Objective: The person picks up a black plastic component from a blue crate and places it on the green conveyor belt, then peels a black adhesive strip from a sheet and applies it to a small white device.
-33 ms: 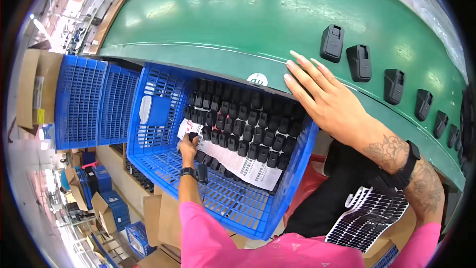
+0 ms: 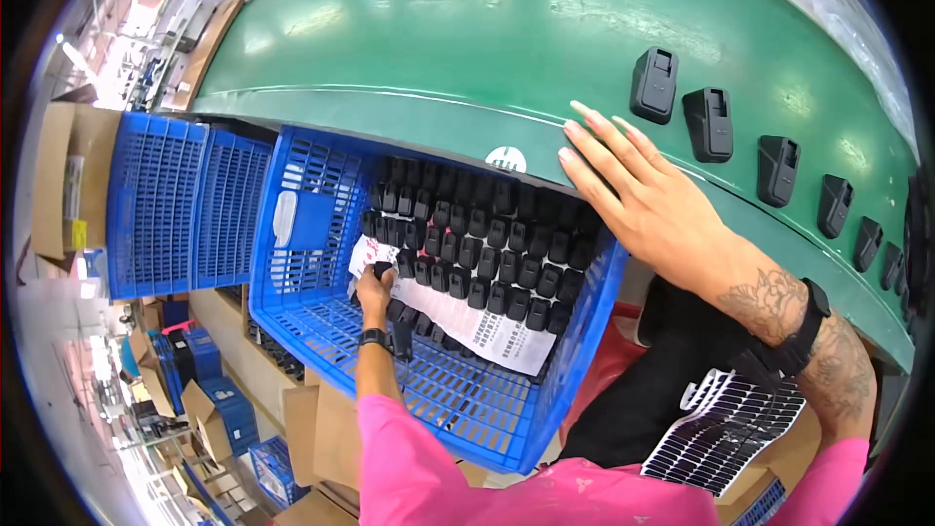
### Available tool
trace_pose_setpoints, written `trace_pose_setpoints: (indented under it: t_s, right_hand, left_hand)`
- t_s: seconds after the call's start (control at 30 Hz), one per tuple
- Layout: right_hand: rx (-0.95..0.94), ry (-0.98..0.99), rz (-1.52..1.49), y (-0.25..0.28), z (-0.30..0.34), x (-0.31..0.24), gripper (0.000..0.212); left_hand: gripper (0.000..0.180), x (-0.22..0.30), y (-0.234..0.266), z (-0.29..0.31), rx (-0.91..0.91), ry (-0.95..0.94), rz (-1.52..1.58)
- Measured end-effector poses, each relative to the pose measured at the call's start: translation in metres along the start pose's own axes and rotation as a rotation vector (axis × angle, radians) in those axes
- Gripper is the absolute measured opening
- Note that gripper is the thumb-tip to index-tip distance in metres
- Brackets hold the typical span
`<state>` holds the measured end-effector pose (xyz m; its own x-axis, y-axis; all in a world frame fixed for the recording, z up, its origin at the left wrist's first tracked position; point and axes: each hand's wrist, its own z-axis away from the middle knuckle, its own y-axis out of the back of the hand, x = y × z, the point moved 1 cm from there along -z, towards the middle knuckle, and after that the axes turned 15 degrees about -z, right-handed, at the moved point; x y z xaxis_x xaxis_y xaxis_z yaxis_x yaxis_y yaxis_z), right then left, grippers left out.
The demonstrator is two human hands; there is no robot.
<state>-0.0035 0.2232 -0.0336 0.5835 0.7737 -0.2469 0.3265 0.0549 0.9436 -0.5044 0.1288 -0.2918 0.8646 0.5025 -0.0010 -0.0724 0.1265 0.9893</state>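
Note:
My left hand is down inside a blue plastic crate, its fingers closed round a small black plastic housing. Beneath and beside it lies a printed white paper sheet. Rows of similar black housings stand packed along the crate's far side, and a few more show below the sheet's near edge. My right hand holds nothing; its fingers are spread over the near edge of the green work surface. Just beyond its fingertips stands a larger black housing with a recess on top.
More black housings form a line along the green surface to the right. Stacked blue crates and a cardboard box stand at the left. A white grid sheet lies by my right arm, near a red plastic bag.
My left hand has shifted very slightly to the right and nearer to me, still on the black housing. My right hand has stayed in place.

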Motion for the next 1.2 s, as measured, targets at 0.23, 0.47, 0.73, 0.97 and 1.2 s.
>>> trace_pose_setpoints:
  t_s: [0.23, 0.47, 0.73, 0.97, 1.2]
  right_hand:
    - [-0.018, -0.057, 0.015, -0.005, 0.001, 0.004, 0.052]
    - [0.041, -0.048, -0.035, -0.005, -0.002, -0.003, 0.053]
    - [0.08, -0.057, -0.057, -0.003, -0.002, 0.002, 0.051]
    - [0.1, -0.074, -0.048, -0.007, 0.005, 0.004, 0.052]
    - [0.312, -0.106, -0.059, -0.023, 0.015, -0.006, 0.053]
  left_hand:
    - [0.047, 0.031, -0.032, -0.018, -0.012, 0.231, 0.563]
    - [0.048, -0.014, -0.049, -0.006, 0.044, 0.152, 0.171]
    - [0.05, 0.008, -0.051, -0.009, 0.099, 0.157, 0.384]
    - [0.047, 0.051, -0.018, 0.003, 0.318, 0.034, -0.057]
    - [0.024, 0.278, 0.21, 0.072, 0.482, -0.471, 0.729]
